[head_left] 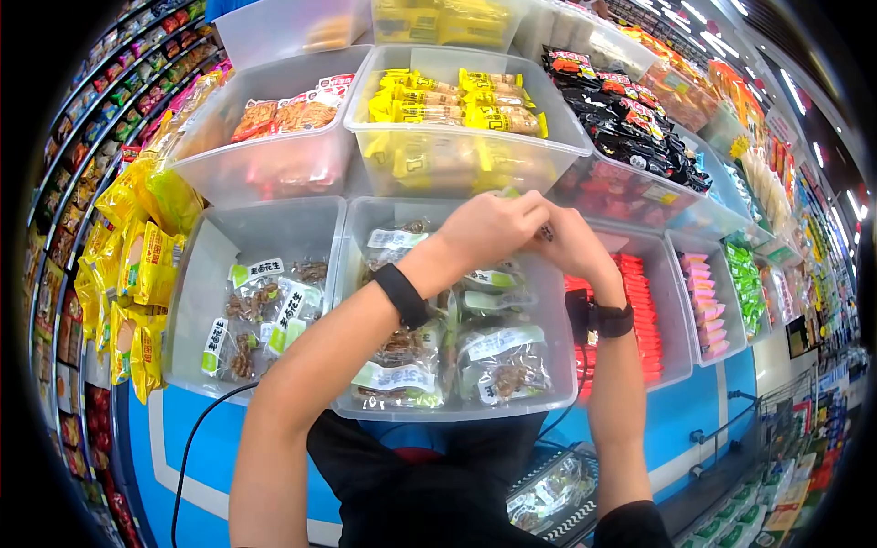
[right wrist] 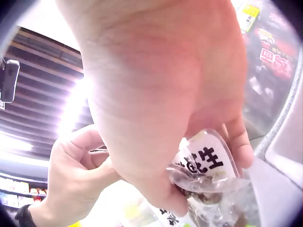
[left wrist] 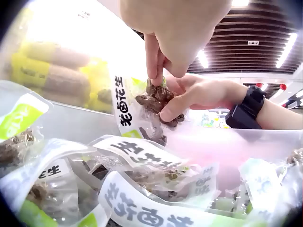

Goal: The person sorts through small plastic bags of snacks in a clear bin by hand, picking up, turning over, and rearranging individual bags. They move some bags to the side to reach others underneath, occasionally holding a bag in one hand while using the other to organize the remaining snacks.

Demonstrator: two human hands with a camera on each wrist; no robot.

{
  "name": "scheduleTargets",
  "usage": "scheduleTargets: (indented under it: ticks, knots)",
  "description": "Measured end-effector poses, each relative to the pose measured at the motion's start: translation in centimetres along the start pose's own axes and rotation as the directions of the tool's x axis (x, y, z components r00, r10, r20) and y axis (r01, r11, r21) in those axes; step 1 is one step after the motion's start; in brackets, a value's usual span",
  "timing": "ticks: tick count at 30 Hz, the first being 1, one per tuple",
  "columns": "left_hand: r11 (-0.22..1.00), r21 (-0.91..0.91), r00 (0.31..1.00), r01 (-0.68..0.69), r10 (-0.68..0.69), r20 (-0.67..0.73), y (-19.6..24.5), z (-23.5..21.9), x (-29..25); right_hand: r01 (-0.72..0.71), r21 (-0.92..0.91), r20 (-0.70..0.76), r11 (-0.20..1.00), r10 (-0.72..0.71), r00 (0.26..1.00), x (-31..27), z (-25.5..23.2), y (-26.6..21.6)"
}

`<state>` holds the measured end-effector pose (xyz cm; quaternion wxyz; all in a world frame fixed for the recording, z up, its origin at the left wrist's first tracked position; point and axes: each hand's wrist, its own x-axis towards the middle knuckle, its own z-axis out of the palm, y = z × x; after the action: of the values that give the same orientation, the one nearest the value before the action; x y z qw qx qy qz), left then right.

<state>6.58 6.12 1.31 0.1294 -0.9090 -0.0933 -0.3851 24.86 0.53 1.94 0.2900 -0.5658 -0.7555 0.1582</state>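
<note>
Both hands meet over the back right of a clear plastic bin (head_left: 557, 365) of snack packets. Between them is a clear packet of braised peanuts (left wrist: 154, 101) with a white and green label, mostly hidden by the hands in the head view. My left hand (head_left: 484, 230) pinches the packet with its fingertips from above in the left wrist view. My right hand (head_left: 582, 248) grips it from the side, thumb (left wrist: 177, 108) across its front. The right wrist view shows the printed label (right wrist: 208, 156) beneath the right palm. More peanut packets (head_left: 502, 361) lie loosely in the bin below.
A neighbouring bin (head_left: 187, 356) on the left holds similar packets. Behind stands a raised bin of yellow-wrapped snacks (head_left: 507, 119). Red packets (head_left: 639, 310) fill the bin on the right, with black packets (head_left: 630, 119) above. Yellow bags (head_left: 146, 265) hang at the left.
</note>
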Motion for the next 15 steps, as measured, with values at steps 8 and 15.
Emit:
scheduleTargets:
  ticks: [8, 15]
  knots:
    - [0.937, -0.263, 0.973, 0.232, -0.225, 0.057, -1.2, -2.5, 0.4, -0.047, 0.183, -0.413, 0.982, 0.120, 0.903, 0.1, -1.2, 0.8]
    - [0.955, -0.060, 0.730, 0.290, -0.180, 0.659, -0.9, 0.6, -2.5, 0.022, 0.209, -0.520, 0.978, 0.092, 0.849, 0.2, -1.4, 0.9]
